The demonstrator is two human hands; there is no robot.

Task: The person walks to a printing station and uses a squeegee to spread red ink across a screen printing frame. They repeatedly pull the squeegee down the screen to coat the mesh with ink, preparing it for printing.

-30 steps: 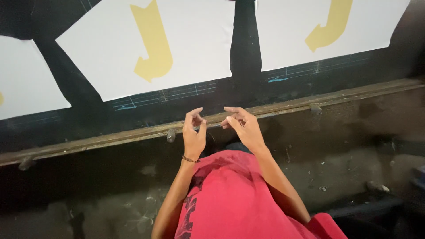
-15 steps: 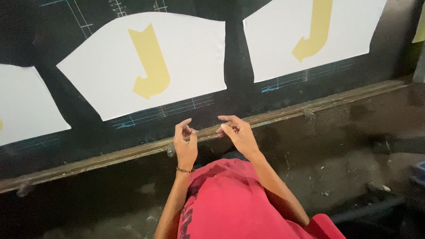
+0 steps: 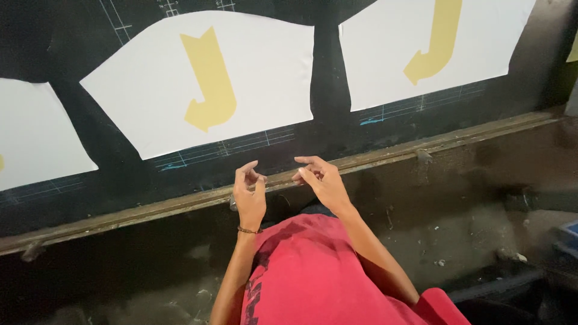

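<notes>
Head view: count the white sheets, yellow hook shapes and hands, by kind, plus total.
White sheets: 3, left, middle, right
Yellow hook shapes fully in view: 2, middle, right
Hands: 2, left hand, right hand
Total: 7

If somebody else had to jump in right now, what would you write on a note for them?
Left hand: fingers curled and pinched together, just in front of the rusty metal rail. I cannot tell if it holds anything.
Right hand: fingers bent, tips near the same rail, a small gap from the left hand. Nothing visible in it.
Things: three white fabric pieces lie on the dark table; the middle white piece has a yellow hooked arrow shape on it, and so does the right white piece.
Done: both arrows sit flat on their pieces.
Left: I cannot tell from here.
</notes>
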